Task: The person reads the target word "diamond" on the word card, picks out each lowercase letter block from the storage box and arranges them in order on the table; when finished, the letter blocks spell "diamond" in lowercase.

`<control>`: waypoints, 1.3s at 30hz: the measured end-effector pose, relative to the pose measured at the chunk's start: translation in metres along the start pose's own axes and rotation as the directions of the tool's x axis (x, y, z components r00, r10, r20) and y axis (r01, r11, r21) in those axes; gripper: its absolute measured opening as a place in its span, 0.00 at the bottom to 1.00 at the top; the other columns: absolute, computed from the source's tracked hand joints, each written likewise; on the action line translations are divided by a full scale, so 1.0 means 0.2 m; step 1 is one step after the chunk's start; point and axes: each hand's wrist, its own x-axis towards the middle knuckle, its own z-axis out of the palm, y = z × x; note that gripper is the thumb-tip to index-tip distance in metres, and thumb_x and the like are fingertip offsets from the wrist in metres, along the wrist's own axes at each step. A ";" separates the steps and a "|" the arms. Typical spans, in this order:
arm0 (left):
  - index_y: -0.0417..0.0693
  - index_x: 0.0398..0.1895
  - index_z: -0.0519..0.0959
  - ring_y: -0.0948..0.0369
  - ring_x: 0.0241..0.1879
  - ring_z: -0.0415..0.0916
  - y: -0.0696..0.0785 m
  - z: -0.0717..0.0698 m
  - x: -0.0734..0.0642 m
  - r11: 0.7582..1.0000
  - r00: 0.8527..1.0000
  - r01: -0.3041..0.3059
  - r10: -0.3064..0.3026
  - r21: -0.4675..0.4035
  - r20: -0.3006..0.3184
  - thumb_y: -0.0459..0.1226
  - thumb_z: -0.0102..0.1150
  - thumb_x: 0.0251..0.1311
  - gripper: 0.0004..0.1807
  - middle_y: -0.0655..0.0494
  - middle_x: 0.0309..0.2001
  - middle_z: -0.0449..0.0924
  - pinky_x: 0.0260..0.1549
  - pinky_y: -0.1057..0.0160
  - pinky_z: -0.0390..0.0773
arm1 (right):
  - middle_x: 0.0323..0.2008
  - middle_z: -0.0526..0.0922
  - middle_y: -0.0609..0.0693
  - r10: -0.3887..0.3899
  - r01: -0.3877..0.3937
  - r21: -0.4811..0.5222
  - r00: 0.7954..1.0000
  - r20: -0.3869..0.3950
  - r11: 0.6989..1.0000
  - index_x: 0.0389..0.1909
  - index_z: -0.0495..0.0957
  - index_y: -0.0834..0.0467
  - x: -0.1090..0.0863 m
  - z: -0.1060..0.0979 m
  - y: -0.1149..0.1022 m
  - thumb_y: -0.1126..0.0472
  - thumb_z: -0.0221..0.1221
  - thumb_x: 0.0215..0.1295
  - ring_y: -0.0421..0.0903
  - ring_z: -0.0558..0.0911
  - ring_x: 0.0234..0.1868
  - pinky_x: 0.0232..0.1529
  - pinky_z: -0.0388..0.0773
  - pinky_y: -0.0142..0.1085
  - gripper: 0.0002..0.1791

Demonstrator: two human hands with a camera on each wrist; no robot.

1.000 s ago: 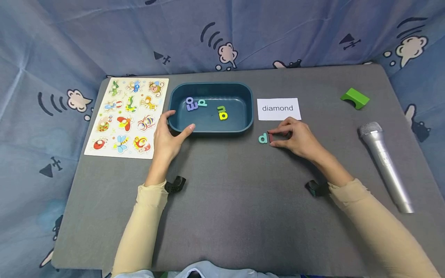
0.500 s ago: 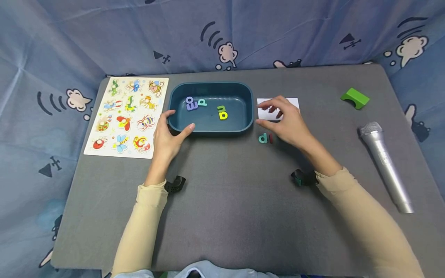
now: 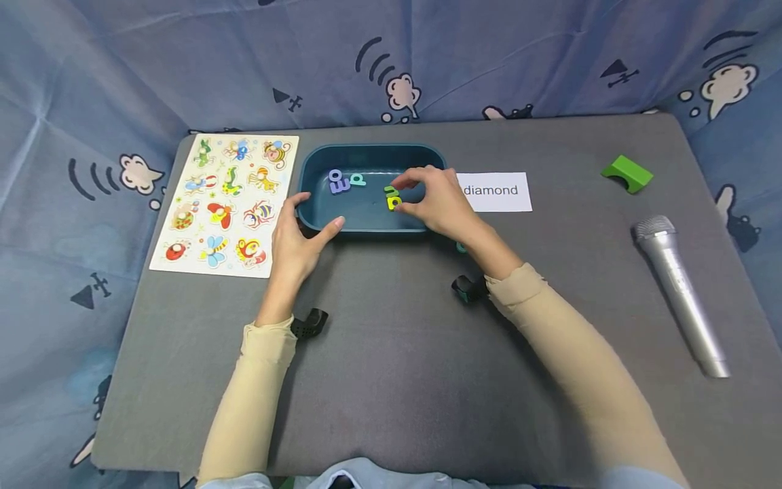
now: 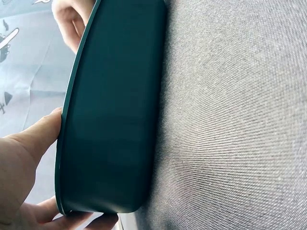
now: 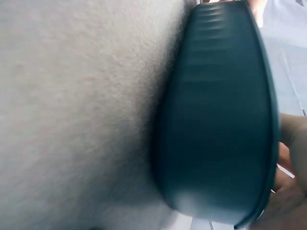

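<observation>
In the head view my left hand (image 3: 294, 234) holds the left end of a dark teal plastic tray (image 3: 366, 234). Its thumb lies on the near rim and its fingers are at the end wall, as the left wrist view also shows. My right hand (image 3: 441, 200) reaches over the tray's right side, thumb and forefinger spread beside a yellow letter (image 3: 394, 204) and a green letter n (image 3: 392, 192). Two purple letters (image 3: 339, 185) and a mint letter (image 3: 358, 179) lie farther left inside. On the table, a teal letter d (image 3: 461, 248) peeks out under my right wrist; the red letter is hidden.
A white card (image 3: 496, 192) printed "diamond" lies right of the tray. An insect sticker sheet (image 3: 222, 204) sits at left. On the right are a green arch block (image 3: 627, 174) and a silver microphone (image 3: 681, 295). A patterned blue curtain (image 3: 330, 68) hangs behind.
My right hand let go of the red letter beside the teal d, then moved left past the card and into the tray. My left hand has stayed at the tray's end.
</observation>
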 end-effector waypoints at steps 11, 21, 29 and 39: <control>0.47 0.77 0.67 0.45 0.64 0.71 0.00 0.00 0.00 1.000 1.000 -0.003 0.003 0.010 -0.005 0.50 0.76 0.61 0.44 0.42 0.75 0.70 0.66 0.43 0.69 | 0.53 0.90 0.52 0.080 -0.060 -0.248 0.994 0.070 0.967 0.51 0.91 0.55 0.12 0.06 -0.04 0.62 0.74 0.65 0.51 0.84 0.57 0.53 0.81 0.50 0.13; 0.48 0.77 0.67 0.45 0.64 0.71 0.01 -0.01 -0.01 1.000 1.000 0.001 -0.001 0.009 -0.004 0.52 0.76 0.61 0.45 0.42 0.75 0.70 0.67 0.42 0.69 | 0.57 0.88 0.52 0.081 -0.024 -0.359 0.986 0.146 0.933 0.54 0.89 0.56 0.15 0.08 -0.03 0.62 0.71 0.68 0.51 0.83 0.56 0.56 0.80 0.49 0.14; 0.48 0.77 0.67 0.45 0.66 0.70 0.00 -0.01 -0.01 1.000 1.000 0.010 -0.010 0.010 -0.002 0.52 0.76 0.61 0.45 0.42 0.76 0.69 0.68 0.43 0.69 | 0.57 0.83 0.56 0.048 0.007 -0.224 0.970 0.240 0.975 0.64 0.84 0.58 0.14 0.03 -0.05 0.59 0.65 0.76 0.54 0.78 0.58 0.60 0.75 0.50 0.19; 0.48 0.77 0.67 0.45 0.66 0.70 0.00 0.00 -0.01 1.000 1.000 0.002 -0.002 0.012 -0.002 0.52 0.76 0.61 0.45 0.42 0.76 0.69 0.67 0.43 0.69 | 0.42 0.87 0.55 -0.056 0.052 0.089 0.997 0.044 0.995 0.49 0.87 0.60 -0.03 -0.12 0.01 0.62 0.75 0.64 0.52 0.80 0.44 0.45 0.70 0.38 0.14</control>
